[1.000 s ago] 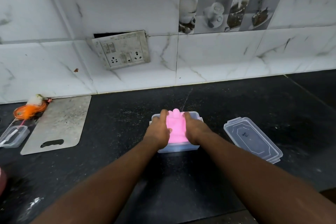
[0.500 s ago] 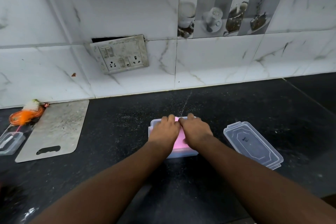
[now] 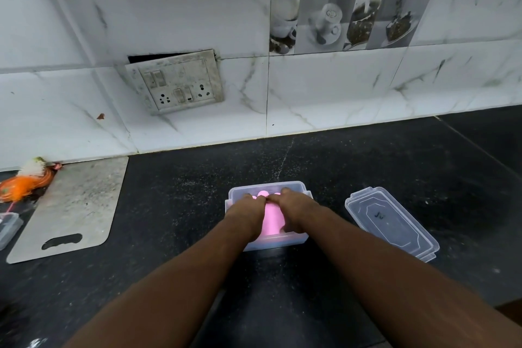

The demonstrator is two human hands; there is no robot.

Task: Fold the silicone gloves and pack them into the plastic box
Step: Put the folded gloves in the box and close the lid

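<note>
A clear plastic box (image 3: 293,185) stands on the black counter in front of me. A pink silicone glove (image 3: 271,220) lies folded inside it, showing between my hands, its fingertips near the far wall. My left hand (image 3: 246,215) presses down on the glove's left side and my right hand (image 3: 295,212) on its right side. My fingertips nearly meet over the glove. The box's clear lid (image 3: 391,222) lies flat on the counter to the right, apart from the box.
A grey cutting board (image 3: 73,206) lies at the left, with an orange scrubber (image 3: 22,185) and a small clear container (image 3: 8,227) beyond it. The tiled wall with a loose socket plate (image 3: 175,80) rises behind the counter.
The glove's fingers stuck up above the box's far rim a second ago; both hands have since pushed them down and moved together, so the glove now sits inside the box.
</note>
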